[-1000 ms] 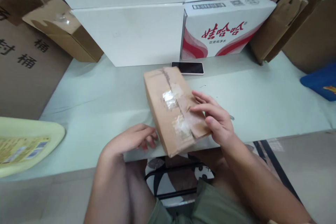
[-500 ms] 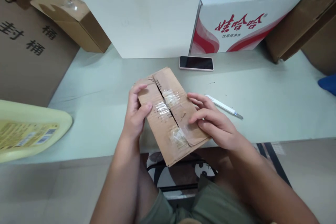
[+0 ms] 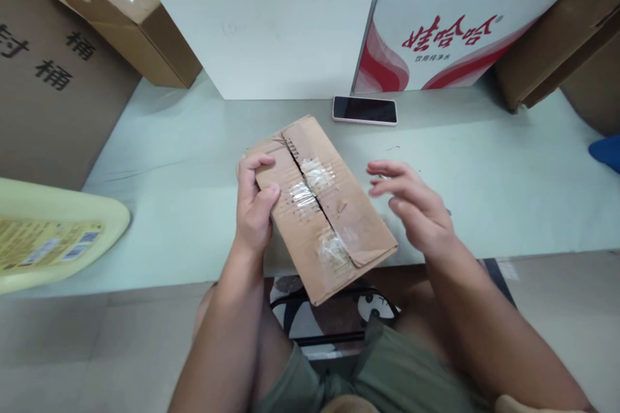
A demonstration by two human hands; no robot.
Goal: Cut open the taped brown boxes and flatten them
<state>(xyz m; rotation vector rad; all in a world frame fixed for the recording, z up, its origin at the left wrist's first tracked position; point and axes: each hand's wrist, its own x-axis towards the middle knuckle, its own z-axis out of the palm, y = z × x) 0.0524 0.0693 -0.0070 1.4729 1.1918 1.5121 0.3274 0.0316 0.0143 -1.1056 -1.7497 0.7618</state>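
A flat brown cardboard box (image 3: 349, 206) is held tilted over the table's front edge. Clear tape patches cross its top, and a dark slit runs along the seam between the flaps. My left hand (image 3: 256, 200) grips the box's left side, thumb on top and fingers around the far edge. Off the box's right side, my right hand (image 3: 411, 200) hovers with fingers apart and nothing seen in them. It is over a slim white knife-like tool, which it almost wholly hides.
A phone (image 3: 365, 110) lies on the pale table (image 3: 489, 161) behind the box. White cartons, one a red-marked carton (image 3: 445, 45), stand along the back. Brown boxes (image 3: 169, 45) flank both sides. A yellow bottle (image 3: 62, 232) lies at the left, and a blue object (image 3: 608, 155) shows at far right.
My right hand has let go of the box's right edge and moved right, over the white tool. My left hand still holds the box nearly in place. The view has shifted slightly.
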